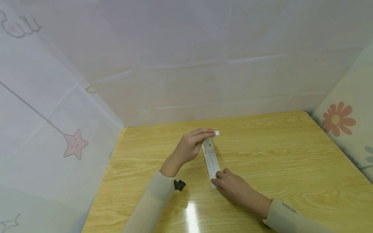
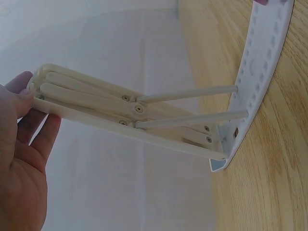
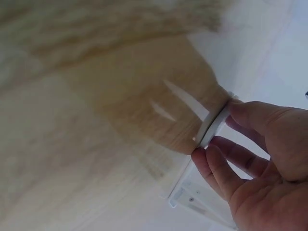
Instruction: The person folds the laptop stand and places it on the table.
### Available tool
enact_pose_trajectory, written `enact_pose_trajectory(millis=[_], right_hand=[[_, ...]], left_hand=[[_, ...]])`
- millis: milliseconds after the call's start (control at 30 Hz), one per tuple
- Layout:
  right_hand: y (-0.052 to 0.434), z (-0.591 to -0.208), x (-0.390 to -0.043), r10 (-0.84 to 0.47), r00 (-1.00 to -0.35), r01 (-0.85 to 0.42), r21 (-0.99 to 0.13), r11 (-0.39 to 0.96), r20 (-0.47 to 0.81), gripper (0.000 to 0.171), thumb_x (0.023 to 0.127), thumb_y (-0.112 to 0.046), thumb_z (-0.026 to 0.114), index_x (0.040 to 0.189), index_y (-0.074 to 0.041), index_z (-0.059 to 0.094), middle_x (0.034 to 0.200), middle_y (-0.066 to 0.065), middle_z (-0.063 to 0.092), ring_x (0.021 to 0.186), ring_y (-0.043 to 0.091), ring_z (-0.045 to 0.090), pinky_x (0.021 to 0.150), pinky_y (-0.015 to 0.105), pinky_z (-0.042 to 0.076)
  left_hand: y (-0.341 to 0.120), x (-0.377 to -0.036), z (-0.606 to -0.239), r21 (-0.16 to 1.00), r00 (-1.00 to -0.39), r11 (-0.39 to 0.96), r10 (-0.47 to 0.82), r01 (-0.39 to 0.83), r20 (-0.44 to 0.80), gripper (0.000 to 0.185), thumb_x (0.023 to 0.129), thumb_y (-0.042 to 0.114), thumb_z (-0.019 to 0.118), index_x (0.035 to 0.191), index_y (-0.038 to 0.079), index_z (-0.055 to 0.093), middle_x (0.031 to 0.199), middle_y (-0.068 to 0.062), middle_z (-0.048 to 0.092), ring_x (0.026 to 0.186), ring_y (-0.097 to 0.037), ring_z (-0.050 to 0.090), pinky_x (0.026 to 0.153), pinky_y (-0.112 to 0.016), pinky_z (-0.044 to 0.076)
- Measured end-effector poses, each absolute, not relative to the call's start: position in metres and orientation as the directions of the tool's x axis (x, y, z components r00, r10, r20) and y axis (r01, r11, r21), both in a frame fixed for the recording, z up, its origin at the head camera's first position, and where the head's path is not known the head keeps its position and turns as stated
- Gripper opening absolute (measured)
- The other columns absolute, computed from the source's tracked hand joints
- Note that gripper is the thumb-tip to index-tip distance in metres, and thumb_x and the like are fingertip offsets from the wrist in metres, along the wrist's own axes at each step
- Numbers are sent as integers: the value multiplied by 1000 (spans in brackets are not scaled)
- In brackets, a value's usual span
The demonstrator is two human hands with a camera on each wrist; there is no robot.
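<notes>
A white plastic folding stand (image 1: 212,163) stands on the table with its long base pointing toward me. In the left wrist view, its hinged panel (image 2: 110,121) is raised at an angle, and two thin rods (image 2: 187,94) run from it to the base (image 2: 262,55), which has rows of notches along it. My left hand (image 1: 190,145) holds the panel's free upper end, thumb on one side and fingers behind. At the base's near end, my right hand (image 1: 235,188) pinches the rounded tip (image 3: 215,126) between thumb and fingers.
The wood-grain table (image 1: 276,152) reaches back to a pale cloth wall (image 1: 204,81). More cloth hangs at both sides, printed with a pink star (image 1: 75,144) on the left and a red flower (image 1: 338,119) on the right. A dark wrist-worn piece (image 1: 179,185) sits at my left cuff.
</notes>
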State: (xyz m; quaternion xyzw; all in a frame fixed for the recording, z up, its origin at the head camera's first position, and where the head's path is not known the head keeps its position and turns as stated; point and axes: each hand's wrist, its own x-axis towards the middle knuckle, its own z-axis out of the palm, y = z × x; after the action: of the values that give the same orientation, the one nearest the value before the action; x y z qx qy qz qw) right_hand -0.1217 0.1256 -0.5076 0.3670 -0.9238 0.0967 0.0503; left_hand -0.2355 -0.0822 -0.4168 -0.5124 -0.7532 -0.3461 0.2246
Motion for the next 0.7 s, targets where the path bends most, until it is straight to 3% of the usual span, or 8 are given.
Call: enact_pose_trajectory(millis=[200, 500, 700], right_hand=[[120, -508, -121, -651, -742, -669, -119, 733, 160, 23, 91, -16, 76, 114, -15, 76, 102, 6, 69, 83, 19, 60, 60, 24, 54], [108, -507, -120, -652, -727, -674, -45, 737, 217, 14, 88, -12, 77, 100, -14, 74, 92, 5, 65, 73, 18, 56, 53, 21, 49], [108, -507, -120, -642, -736, -665, -55, 744, 217, 14, 88, -14, 78, 102, -15, 75, 91, 5, 65, 72, 18, 55, 53, 22, 49]], left_hand=[[-83, -240, -417, 311, -369, 205, 621, 928, 691, 33, 98, -9, 57, 126, 3, 70, 129, -9, 67, 123, -22, 63, 105, -24, 49], [-85, -242, -419, 321, -378, 207, 608, 924, 698, 31, 99, -7, 56, 125, 4, 71, 128, -9, 68, 122, -21, 63, 104, -24, 50], [-85, -243, -421, 337, -385, 195, 587, 921, 712, 30, 100, -5, 57, 124, 5, 71, 126, -9, 69, 121, -20, 64, 103, -25, 51]])
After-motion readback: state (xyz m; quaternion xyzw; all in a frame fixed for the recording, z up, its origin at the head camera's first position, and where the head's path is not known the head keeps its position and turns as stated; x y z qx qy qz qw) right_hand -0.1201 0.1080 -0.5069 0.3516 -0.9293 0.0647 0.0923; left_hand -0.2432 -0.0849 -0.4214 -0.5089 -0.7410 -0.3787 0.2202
